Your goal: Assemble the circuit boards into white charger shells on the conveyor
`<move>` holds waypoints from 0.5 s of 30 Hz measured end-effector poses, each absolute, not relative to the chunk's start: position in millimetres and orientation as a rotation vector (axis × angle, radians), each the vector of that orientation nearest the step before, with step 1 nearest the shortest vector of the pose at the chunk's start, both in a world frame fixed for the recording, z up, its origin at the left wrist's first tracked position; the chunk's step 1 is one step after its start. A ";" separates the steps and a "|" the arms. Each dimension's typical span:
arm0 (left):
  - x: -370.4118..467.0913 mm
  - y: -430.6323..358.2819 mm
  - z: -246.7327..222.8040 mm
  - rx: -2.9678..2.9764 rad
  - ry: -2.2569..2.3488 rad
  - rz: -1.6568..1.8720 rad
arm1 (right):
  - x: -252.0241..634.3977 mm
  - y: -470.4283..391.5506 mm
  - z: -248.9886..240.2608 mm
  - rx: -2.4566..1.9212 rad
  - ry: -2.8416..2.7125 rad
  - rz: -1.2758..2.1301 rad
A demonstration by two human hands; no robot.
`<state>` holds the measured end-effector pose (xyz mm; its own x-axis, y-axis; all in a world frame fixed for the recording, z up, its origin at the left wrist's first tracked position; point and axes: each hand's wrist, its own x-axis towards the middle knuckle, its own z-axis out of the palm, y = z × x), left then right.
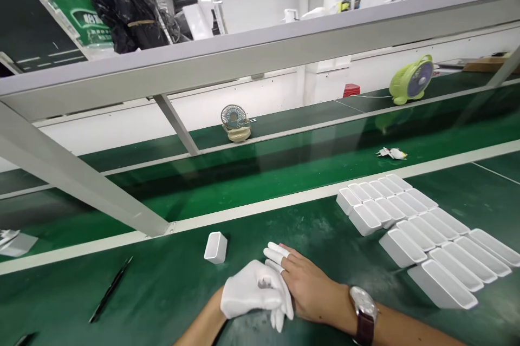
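My left hand (258, 292) wears a white glove and is at the bottom centre, its fingers bent down beside my right hand. My right hand (306, 281) has white finger covers on some fingertips and a watch (363, 305) on the wrist. It lies against the gloved fingers, its own fingers stretched toward the upper left. Whether anything sits between the two hands is hidden. A single white rectangular box (215, 247) stands just beyond my left hand on the dark green table (162, 292).
Several white boxes (422, 227) stand in rows at the right. A black pen (110, 289) lies at the left. Beyond the pale table edge are a green belt (284, 173), a small fan (235, 123), a lime fan (412, 80) and a slanted post (81, 167) under a shelf.
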<state>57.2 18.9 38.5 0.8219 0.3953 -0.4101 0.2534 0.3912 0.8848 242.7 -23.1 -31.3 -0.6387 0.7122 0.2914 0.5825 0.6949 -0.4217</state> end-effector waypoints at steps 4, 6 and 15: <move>53.1 24.7 31.4 1.085 0.474 0.084 | 246.5 -21.5 -30.4 -0.965 -2.536 0.452; 51.0 26.4 28.5 1.079 0.461 0.073 | 246.9 -21.3 -31.4 -0.967 -2.565 0.464; 44.8 29.5 18.2 1.071 0.536 0.030 | 243.0 -24.2 -34.1 -1.031 -2.625 0.411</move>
